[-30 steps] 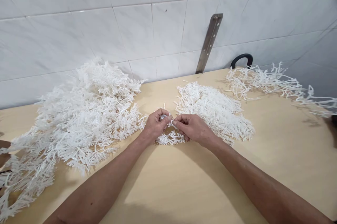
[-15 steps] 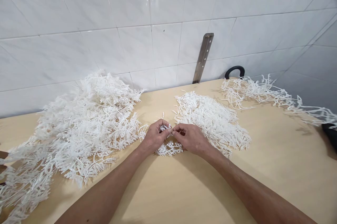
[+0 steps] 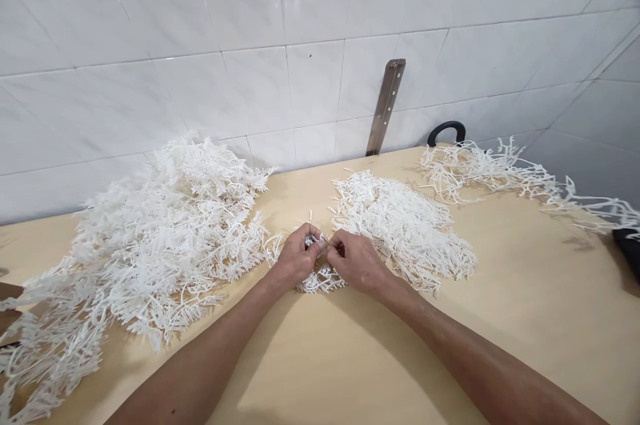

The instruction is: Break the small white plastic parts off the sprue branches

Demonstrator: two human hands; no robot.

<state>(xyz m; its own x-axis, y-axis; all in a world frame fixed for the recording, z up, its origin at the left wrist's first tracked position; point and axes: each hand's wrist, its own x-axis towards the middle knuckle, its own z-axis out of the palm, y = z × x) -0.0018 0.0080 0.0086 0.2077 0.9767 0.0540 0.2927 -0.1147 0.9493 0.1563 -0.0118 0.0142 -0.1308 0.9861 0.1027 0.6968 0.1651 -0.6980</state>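
Strands (image 3: 312,239), probably light, springy and easily snagged, are pinched in a narrow fingertip grip by left hand (image 3: 299,257) and right hand (image 3: 361,261), best held near branching points.

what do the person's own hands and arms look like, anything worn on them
The left hand and right hand are bare, without gloves. No sleeve, watch or bracelet shows on the left forearm or right forearm; a small spot marks the left one.
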